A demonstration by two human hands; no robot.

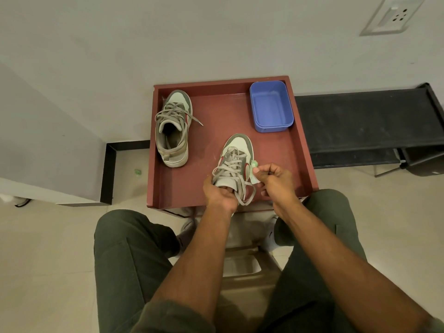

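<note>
Two grey and white sneakers sit on a reddish-brown tray (pixel 300 150). The far sneaker (pixel 173 128) lies at the tray's left, laces loose. The near sneaker (pixel 236 159) stands at the tray's front middle. My left hand (pixel 219 194) grips its heel and collar, fingers curled into the opening. My right hand (pixel 276 181) pinches a small light green and white thing (pixel 254 168) against the near sneaker's right side; what that thing is I cannot tell.
A blue plastic tub (pixel 271 105) stands in the tray's far right corner. A black bench (pixel 370 121) runs to the right. Grey walls stand behind and left. A small green object (pixel 137 172) lies on the floor at left. My knees flank a plastic stool (pixel 242 263).
</note>
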